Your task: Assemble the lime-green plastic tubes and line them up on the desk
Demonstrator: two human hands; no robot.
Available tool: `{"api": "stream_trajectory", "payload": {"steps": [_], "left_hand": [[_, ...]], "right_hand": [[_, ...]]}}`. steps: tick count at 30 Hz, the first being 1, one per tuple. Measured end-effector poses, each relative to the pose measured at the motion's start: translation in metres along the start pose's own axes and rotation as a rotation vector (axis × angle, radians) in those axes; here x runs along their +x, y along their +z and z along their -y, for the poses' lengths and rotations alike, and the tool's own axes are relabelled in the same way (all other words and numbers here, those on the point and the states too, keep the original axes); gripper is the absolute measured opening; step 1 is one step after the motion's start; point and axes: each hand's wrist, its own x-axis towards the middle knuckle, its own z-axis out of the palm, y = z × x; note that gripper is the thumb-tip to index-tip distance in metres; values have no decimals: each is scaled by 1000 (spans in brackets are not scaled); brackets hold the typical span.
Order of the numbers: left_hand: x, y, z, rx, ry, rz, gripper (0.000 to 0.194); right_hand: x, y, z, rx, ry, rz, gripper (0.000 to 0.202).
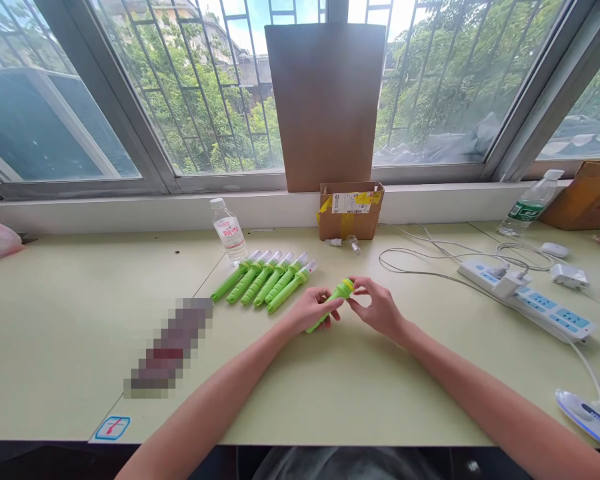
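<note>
Over the middle of the table, my left hand [314,308] is closed around a slim green plastic tube [341,291]. The tube lies tilted, its wider end with a yellow ring pointing up and to the right. At that ringed end, the thumb and fingers of my right hand [380,308] pinch the tube. No clear cap shows on this one. To the left, several similar green tubes with clear caps [275,277] lie side by side in a slanted row. A loose clear cap [353,244] and a small white piece [334,243] lie farther back.
Behind the row stands a water bottle [229,230]. An open cardboard box [350,212] sits by the window ledge. On the right are a power strip [530,300] with cables, another bottle [529,203] and a white device [590,420]. A blurred-out patch [170,347] covers something at left.
</note>
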Motion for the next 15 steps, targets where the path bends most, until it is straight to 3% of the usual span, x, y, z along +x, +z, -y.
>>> {"api": "stream_trajectory", "payload": {"steps": [7,15], "left_hand": [[1,-1,1,70,12,45,47],[2,-5,4,71,-24,-12,42]], "right_hand": [[-1,0,-5,19,37,21,19],[0,2,4,-11,-33,-58,16]]}}
